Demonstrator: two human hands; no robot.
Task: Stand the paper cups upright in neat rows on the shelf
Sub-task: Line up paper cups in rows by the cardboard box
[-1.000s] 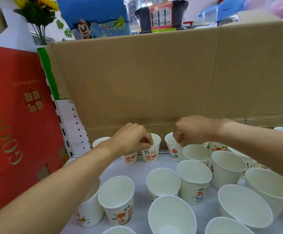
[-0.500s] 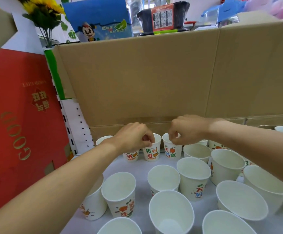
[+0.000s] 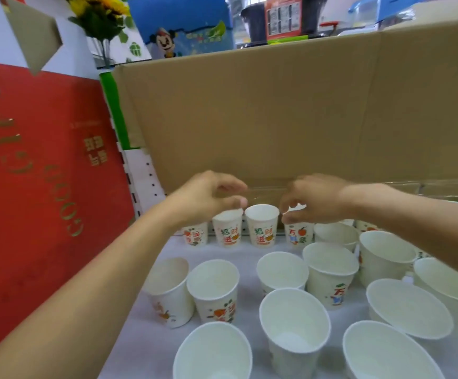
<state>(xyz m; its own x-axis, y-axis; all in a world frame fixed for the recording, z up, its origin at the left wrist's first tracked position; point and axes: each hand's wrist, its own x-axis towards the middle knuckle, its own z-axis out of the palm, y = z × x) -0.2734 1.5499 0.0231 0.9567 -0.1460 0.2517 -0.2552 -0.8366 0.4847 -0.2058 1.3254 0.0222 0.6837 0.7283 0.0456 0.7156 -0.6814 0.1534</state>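
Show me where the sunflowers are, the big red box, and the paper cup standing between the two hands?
sunflowers (image 3: 102, 5), head view, on the yellow petals.
red box (image 3: 39, 203), head view, on its broad front face.
back-row paper cup (image 3: 262, 232), head view, on its printed side wall.

Paper cups (image 3: 262, 225): about seventeen, some half hidden. Hands: left hand (image 3: 206, 198), right hand (image 3: 318, 199). One cardboard box (image 3: 277, 119). One red carton (image 3: 31, 173).

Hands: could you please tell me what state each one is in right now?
Left hand: curled over a rear cup; grip cannot be told.
Right hand: closed, pinching the rim of a farther-right rear cup.
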